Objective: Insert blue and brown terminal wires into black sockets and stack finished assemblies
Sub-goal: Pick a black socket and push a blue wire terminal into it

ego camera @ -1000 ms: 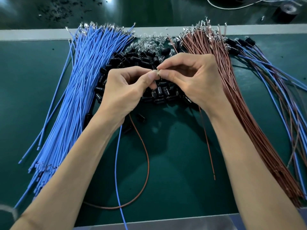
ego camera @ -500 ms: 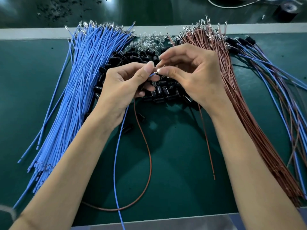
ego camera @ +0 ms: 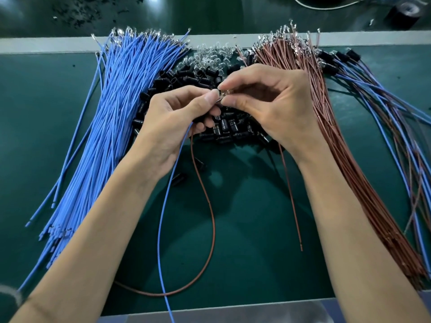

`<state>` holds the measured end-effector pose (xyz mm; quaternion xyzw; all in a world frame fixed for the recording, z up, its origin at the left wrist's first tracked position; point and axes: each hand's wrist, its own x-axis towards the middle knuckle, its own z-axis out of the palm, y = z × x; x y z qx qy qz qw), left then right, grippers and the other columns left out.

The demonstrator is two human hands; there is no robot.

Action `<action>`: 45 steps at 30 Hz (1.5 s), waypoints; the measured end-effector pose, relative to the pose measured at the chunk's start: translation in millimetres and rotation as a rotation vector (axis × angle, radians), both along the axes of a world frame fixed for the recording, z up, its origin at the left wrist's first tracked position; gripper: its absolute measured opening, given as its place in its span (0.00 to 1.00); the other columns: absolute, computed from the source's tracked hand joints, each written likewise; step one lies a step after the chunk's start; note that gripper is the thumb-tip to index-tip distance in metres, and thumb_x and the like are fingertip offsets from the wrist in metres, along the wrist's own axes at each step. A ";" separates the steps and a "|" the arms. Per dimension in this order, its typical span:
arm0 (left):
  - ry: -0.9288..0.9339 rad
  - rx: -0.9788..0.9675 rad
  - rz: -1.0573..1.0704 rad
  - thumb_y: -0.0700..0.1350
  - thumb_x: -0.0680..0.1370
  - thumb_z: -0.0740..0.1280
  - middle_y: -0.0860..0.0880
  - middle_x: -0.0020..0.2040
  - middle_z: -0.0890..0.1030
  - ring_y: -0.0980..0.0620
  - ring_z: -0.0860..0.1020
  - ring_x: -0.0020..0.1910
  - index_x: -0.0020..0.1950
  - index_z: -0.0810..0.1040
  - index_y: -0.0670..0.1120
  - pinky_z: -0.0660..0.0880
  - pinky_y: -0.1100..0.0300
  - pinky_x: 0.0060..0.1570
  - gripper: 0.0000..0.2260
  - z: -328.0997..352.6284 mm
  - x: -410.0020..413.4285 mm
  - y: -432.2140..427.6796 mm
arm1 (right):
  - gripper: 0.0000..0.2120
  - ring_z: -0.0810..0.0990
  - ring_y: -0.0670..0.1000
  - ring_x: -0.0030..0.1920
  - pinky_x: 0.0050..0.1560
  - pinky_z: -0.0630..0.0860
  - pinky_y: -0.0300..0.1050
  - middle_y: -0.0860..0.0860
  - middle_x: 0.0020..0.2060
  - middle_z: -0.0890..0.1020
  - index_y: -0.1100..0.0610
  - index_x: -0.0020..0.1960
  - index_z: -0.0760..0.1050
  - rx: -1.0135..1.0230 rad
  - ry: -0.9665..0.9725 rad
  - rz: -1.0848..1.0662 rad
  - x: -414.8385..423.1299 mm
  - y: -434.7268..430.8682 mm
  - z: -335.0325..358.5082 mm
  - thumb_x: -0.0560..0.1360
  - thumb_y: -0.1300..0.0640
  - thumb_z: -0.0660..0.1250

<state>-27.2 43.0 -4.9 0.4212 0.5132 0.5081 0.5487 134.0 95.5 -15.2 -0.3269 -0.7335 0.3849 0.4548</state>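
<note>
Blue wire (ego camera: 163,206) and brown wire (ego camera: 213,224) climb from 6 o'clock into the left hand (ego camera: 172,122), which pinches their upper ends aimed toward 3 o'clock, touching a small half-hidden part pinched by the right hand (ego camera: 268,106), above the black sockets (ego camera: 233,131).

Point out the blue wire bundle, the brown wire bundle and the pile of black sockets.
blue wire bundle (ego camera: 112,117): head view, middle of the bundle's length.
brown wire bundle (ego camera: 335,141): head view, upper half of the bundle.
pile of black sockets (ego camera: 229,130): head view, near edge of the pile.
</note>
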 end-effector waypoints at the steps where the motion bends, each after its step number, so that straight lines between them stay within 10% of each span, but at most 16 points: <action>1: -0.010 0.006 0.002 0.46 0.72 0.69 0.53 0.32 0.80 0.58 0.75 0.29 0.40 0.81 0.48 0.70 0.70 0.31 0.03 -0.3 0.0 0.0 | 0.11 0.83 0.51 0.46 0.50 0.79 0.41 0.55 0.44 0.84 0.59 0.52 0.80 -0.008 -0.001 0.016 0.3 0.2 -0.1 0.70 0.63 0.75; 45: -0.059 -0.152 0.101 0.46 0.71 0.72 0.54 0.33 0.81 0.59 0.78 0.30 0.37 0.81 0.49 0.67 0.71 0.25 0.04 6.5 2.9 -1.6 | 0.12 0.85 0.43 0.41 0.46 0.81 0.39 0.50 0.41 0.84 0.61 0.50 0.82 0.031 -0.005 -0.102 -11.2 -3.9 -1.3 0.68 0.67 0.75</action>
